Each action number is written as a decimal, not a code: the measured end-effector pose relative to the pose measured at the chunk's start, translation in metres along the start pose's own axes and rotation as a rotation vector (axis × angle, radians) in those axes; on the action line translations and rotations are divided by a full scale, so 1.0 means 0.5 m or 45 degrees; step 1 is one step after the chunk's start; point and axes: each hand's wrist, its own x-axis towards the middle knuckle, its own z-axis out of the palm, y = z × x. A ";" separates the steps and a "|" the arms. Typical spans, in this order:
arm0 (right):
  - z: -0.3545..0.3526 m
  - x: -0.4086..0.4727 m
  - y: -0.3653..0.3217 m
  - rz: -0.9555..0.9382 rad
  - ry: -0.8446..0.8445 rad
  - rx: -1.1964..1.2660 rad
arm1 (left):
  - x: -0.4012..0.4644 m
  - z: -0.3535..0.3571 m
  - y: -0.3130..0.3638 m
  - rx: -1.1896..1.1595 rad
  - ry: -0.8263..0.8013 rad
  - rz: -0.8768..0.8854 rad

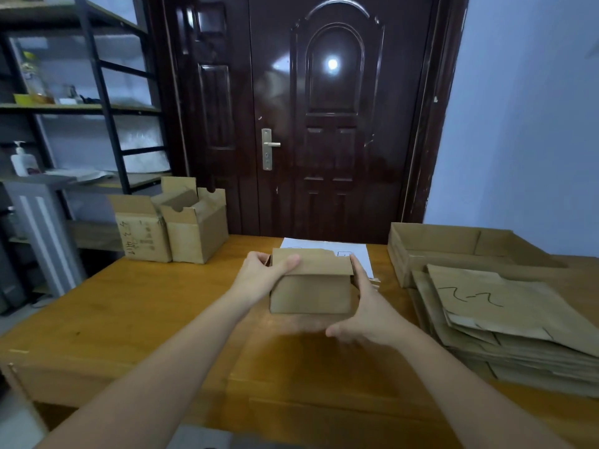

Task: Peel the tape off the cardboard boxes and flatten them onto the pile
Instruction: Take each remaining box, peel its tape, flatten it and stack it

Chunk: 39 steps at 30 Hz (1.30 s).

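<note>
**One box in hand, two waiting**

Both hands, left hand (259,273) and right hand (366,306), grip a small box (311,286) at frame centre, fingers curled round its sides. Flattened pile (505,319) lies lower right; two boxes (171,228) left remain unflattened.

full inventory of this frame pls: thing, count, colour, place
held box: 1, brown, table centre, between both hands
open boxes: 2, brown, table's far left
flattened pile: 1, brown, table's right
shallow tray box: 1, brown, behind the pile
paper sheet: 1, white, behind held box
table: 1, orange-brown wood
door: 1, dark brown, behind the table
shelf rack: 1, black, far left
pump bottle: 1, white, on the rack
left hand: grips held box's left side
right hand: holds its right side
</note>
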 end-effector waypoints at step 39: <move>0.020 0.037 0.011 0.257 0.613 -0.083 | -0.018 0.034 -0.073 0.397 -0.080 0.351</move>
